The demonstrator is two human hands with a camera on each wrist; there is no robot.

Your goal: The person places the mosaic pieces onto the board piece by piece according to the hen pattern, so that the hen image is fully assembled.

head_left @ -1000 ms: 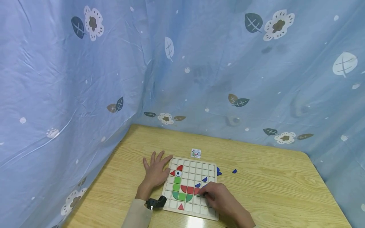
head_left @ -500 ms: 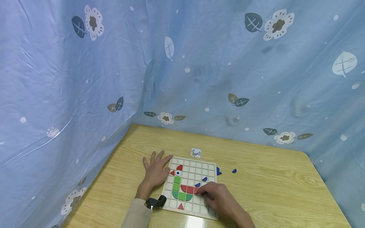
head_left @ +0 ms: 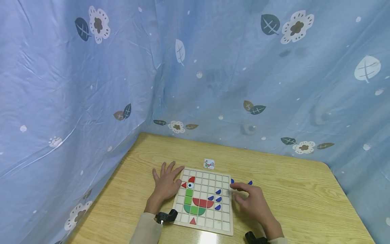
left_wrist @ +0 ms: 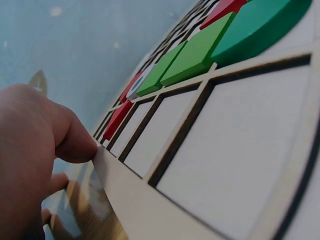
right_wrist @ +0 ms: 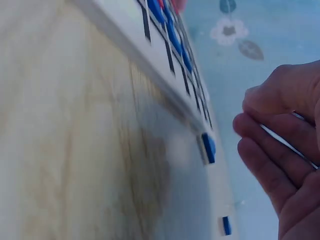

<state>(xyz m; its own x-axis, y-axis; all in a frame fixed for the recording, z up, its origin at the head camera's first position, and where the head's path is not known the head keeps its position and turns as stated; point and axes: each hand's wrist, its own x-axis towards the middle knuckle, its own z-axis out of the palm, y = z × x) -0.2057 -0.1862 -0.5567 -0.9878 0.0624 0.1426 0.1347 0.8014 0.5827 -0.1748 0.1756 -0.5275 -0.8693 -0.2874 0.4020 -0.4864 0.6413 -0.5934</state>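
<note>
My left hand (head_left: pixel 165 185) lies at the left edge of a wooden grid board (head_left: pixel 226 217), fingers spread; in the left wrist view its thumb (left_wrist: pixel 77 142) touches the frame. On the board are green squares (head_left: pixel 189 192), rounded dark green pieces (head_left: pixel 201 211), a red row (head_left: pixel 202 203), a round eye piece (head_left: pixel 190 185) and several blue half-round pieces (head_left: pixel 218 199). My right hand (head_left: pixel 251 201) is just off the right edge, fingers loosely bent and holding nothing. Close to its fingertips lie loose blue pieces (head_left: pixel 232 181), partly hidden by the hand.
A small picture card (head_left: pixel 209 164) lies behind the board. One more blue piece (head_left: pixel 250 182) is on the table (head_left: pixel 292 196) farther right. A red triangle (head_left: pixel 193 221) sits low on the grid. Blue patterned cloth (head_left: pixel 213 84) hangs behind and to the left.
My right hand has let go of a blue piece, which now shows beside the red row, and has moved right and away from me, off the board. The left hand stays in place.
</note>
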